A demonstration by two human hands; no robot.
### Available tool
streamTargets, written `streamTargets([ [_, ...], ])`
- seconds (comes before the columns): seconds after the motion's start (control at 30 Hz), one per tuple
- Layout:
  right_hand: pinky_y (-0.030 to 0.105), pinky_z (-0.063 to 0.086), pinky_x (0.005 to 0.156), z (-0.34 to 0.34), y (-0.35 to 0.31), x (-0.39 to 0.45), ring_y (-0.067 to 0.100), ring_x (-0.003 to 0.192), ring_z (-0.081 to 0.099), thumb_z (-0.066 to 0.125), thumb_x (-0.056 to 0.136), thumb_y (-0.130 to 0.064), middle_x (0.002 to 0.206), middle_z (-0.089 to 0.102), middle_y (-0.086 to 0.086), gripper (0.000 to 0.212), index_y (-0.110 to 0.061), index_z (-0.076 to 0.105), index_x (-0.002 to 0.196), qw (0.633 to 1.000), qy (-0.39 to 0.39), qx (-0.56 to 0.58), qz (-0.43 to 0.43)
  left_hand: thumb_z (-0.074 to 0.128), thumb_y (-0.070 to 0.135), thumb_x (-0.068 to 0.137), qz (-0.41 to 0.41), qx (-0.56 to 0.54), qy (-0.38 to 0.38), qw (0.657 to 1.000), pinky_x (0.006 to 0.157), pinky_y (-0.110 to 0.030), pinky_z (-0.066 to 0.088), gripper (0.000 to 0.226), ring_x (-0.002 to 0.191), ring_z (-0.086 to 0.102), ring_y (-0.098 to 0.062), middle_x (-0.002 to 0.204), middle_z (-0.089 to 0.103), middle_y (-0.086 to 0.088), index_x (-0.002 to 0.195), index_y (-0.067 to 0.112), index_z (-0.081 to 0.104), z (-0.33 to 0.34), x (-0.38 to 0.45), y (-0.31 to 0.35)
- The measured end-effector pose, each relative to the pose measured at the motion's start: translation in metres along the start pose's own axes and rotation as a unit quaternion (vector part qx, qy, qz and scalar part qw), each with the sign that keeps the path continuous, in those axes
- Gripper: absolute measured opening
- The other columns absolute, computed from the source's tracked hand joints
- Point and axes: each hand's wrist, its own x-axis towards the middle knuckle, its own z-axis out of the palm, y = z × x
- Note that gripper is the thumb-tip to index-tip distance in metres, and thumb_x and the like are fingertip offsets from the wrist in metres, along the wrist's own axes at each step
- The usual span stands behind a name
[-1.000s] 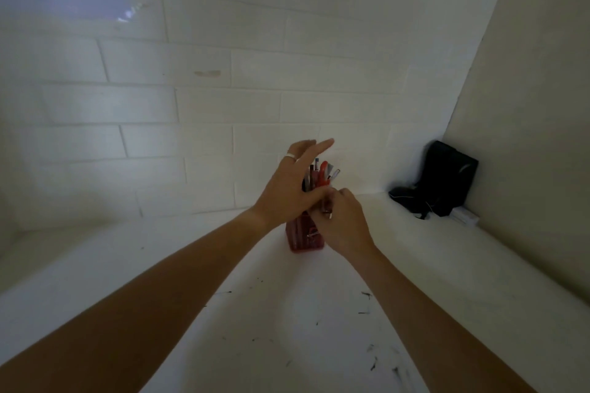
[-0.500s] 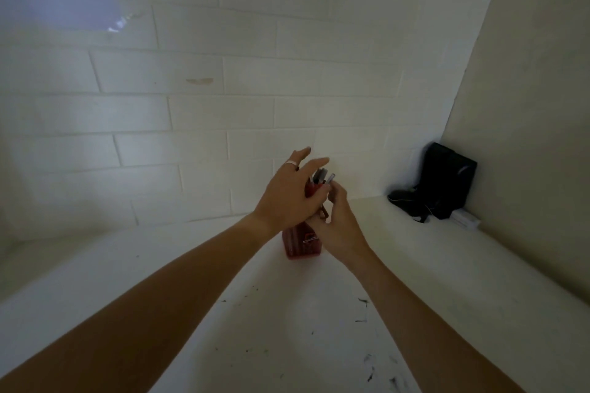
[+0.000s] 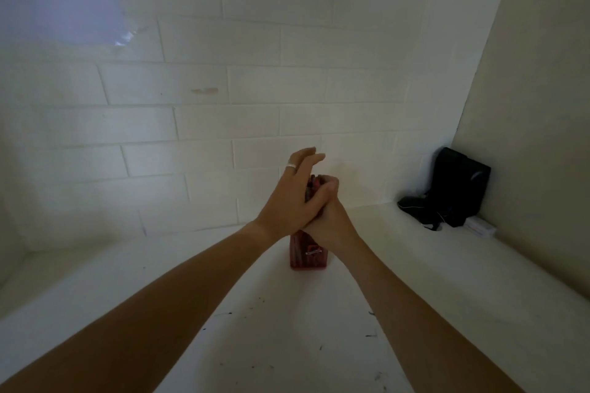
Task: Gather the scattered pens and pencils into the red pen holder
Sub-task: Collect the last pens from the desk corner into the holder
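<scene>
The red pen holder stands upright on the white table, near the back wall. Only its lower part shows below my hands. A bunch of pens and pencils sticks up out of it, mostly covered. My left hand, with a ring on one finger, presses against the left side of the bunch, its upper fingers stretched out. My right hand is curled around the bunch from the right and front, with its fingertips on top of the pen ends. The two hands touch each other.
A black pouch with a cable leans in the back right corner, with a small white box beside it. The white table carries dark pen marks. White brick wall behind, beige wall on the right.
My hands have closed in around the pens. The pen tips that stood out above the hands are now covered by my right fingers. The holder stays in place.
</scene>
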Motion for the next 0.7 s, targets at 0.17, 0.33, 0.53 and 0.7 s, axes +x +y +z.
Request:
streamTargets([
  [0.17, 0.032, 0.061, 0.071, 0.001, 0.002, 0.002, 0.006, 0.083, 0.071, 0.079, 0.074, -0.029, 0.092, 0.072, -0.009, 0.059, -0.023, 0.048, 0.124, 0.998, -0.035, -0.003, 0.053, 0.078, 0.045, 0.079, -0.152, -0.052, 0.043, 0.986, 0.107, -0.012, 0.028, 0.082, 0.142, 0.025, -0.01, 0.159, -0.001, 0.006, 0.145, 0.018, 0.037, 0.003, -0.002, 0.002],
  [0.33, 0.047, 0.062, 0.073, 0.005, -0.003, 0.0, 0.018, 0.089, 0.071, 0.071, 0.077, -0.018, 0.098, 0.069, 0.004, 0.036, -0.026, 0.055, 0.109, 0.997, 0.001, 0.032, 0.065, 0.078, 0.049, 0.077, -0.154, -0.085, -0.007, 0.984, 0.097, -0.024, 0.05, 0.057, 0.109, 0.061, -0.006, 0.125, 0.061, 0.007, 0.126, 0.026, 0.06, 0.004, -0.001, 0.008],
  [0.53, 0.036, 0.056, 0.091, 0.007, -0.003, -0.01, 0.012, 0.107, 0.061, 0.078, 0.076, -0.01, 0.118, 0.061, -0.004, 0.059, -0.013, 0.05, 0.127, 0.997, 0.031, 0.063, 0.041, 0.073, 0.043, 0.082, -0.078, -0.055, 0.012, 0.995, 0.083, -0.02, 0.05, 0.024, 0.092, 0.063, -0.003, 0.093, 0.069, 0.01, 0.101, 0.031, 0.067, 0.008, 0.003, 0.008],
  [0.7, 0.021, 0.057, 0.08, -0.002, 0.014, -0.016, 0.006, 0.102, 0.067, 0.09, 0.067, -0.011, 0.11, 0.063, -0.012, 0.071, -0.032, 0.043, 0.116, 0.992, -0.032, 0.092, 0.075, 0.073, 0.04, 0.081, -0.149, -0.014, 0.086, 0.985, 0.071, -0.022, 0.044, 0.022, 0.08, 0.057, -0.012, 0.082, 0.062, 0.001, 0.086, 0.025, 0.057, 0.015, 0.002, -0.005],
])
